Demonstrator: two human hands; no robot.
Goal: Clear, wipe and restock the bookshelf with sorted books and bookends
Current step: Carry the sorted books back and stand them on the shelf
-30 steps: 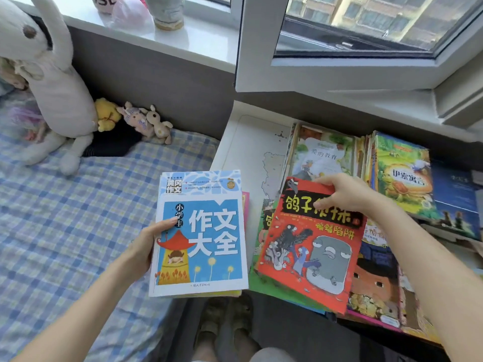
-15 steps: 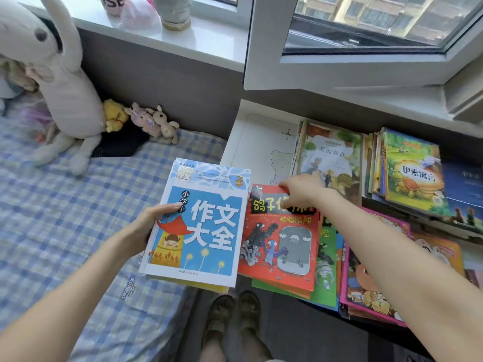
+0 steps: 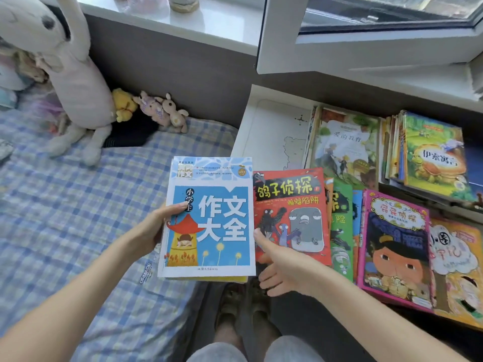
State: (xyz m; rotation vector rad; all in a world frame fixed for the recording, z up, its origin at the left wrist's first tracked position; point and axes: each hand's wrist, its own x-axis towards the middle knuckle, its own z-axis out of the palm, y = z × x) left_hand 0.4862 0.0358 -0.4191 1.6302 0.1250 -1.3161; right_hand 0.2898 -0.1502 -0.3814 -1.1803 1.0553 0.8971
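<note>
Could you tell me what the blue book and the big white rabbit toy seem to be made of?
Blue book: paper pages under a smooth, probably coated card cover; printed artwork, page edges show at left. Rabbit toy: soft plush fabric, matte and fuzzy, likely stuffed; its limbs hang limp.

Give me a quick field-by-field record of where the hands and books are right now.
left hand: grips the blue book by its left edge, over the edge of the bed
right hand: thumb on the lower-left corner of the red book, fingers below it
red book: directly right of the blue book, edges nearly meeting
other books: pink book and more lie flat, overlapping, further right
bed: checked sheet; plush rabbit leans against the wall
</note>
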